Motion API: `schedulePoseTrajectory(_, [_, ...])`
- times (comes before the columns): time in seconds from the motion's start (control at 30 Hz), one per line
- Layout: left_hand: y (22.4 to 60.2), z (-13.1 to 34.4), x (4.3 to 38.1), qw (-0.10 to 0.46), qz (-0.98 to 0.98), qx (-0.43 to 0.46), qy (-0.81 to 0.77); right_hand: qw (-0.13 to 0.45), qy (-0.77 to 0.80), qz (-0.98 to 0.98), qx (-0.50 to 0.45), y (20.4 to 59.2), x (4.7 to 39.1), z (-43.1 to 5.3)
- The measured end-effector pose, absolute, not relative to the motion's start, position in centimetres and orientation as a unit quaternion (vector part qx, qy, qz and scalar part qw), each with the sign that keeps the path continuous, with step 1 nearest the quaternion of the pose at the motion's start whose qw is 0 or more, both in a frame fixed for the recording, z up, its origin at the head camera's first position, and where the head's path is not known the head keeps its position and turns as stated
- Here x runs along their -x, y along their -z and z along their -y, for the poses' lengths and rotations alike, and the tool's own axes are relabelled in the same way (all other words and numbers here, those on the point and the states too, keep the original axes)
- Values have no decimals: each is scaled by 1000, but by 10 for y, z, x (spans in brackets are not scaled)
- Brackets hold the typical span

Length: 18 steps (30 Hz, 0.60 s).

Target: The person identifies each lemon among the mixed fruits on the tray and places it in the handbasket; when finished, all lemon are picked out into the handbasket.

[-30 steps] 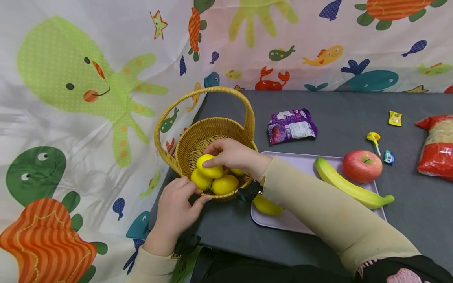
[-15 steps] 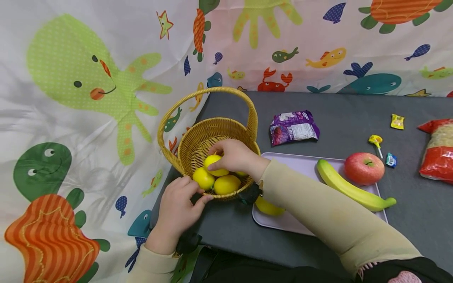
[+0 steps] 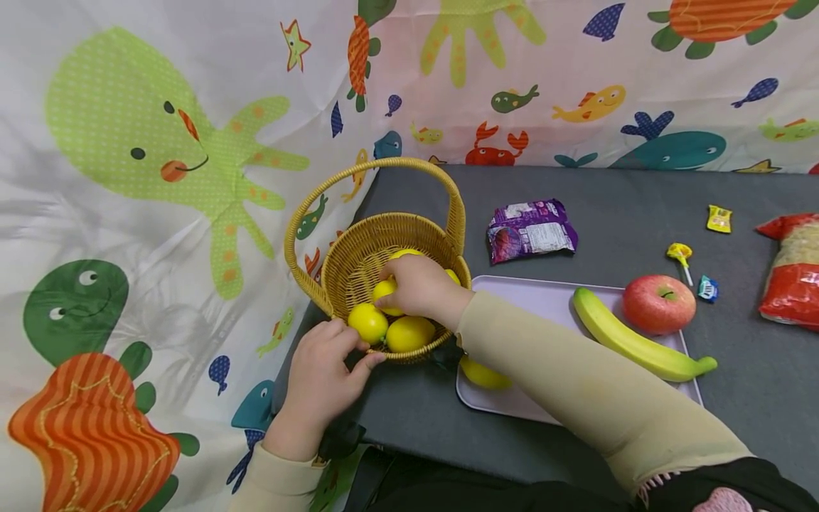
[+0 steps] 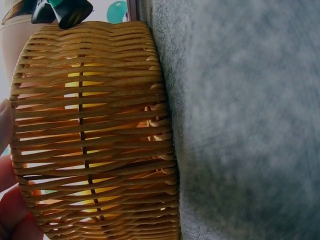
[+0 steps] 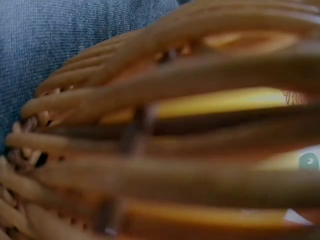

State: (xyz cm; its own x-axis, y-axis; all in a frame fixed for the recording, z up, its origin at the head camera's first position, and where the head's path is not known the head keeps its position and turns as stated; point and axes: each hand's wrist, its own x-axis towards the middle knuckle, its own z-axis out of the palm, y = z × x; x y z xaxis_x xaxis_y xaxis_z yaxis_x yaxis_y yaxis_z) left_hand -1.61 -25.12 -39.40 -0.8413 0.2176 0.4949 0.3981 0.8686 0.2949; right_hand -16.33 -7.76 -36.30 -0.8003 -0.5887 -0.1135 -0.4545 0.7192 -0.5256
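A wicker basket (image 3: 358, 245) with a tall arched handle stands at the table's left, holding several yellow lemons, among them a front lemon (image 3: 410, 334) and a left lemon (image 3: 367, 323). My left hand (image 3: 323, 377) pinches the basket's near rim between thumb and fingers; in the left wrist view its fingers (image 4: 12, 210) show at the rim of the woven wall (image 4: 100, 135). My right hand (image 3: 422, 288) reaches down inside the basket, thumb and fingers around another lemon (image 3: 386, 293), partly hidden beneath the hand. The right wrist view holds only blurred wicker (image 5: 200, 175) close up.
Right of the basket lies a pale tray (image 3: 525, 284) bearing a banana (image 3: 633, 338), an apple (image 3: 659, 304) and a yellow fruit (image 3: 484, 373) partly under the sleeve. Beyond are a purple packet (image 3: 532, 230), a lollipop (image 3: 680, 254), small sweets (image 3: 707, 289) and a red bag (image 3: 793, 274).
My right hand has lowered the lemon deeper into the basket and shifted slightly right. More lemons show behind the hand. My left hand keeps its hold on the rim.
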Motion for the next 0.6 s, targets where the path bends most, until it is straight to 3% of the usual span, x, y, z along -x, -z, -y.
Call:
schedulePoseTrajectory(0.4, [394,252,17,231,937,168,200,142,268,-910,285,354,159,70])
schedulePoseTrajectory(0.6, [394,251,17,230,939,164,197,202,399,-863,236,328,157,32])
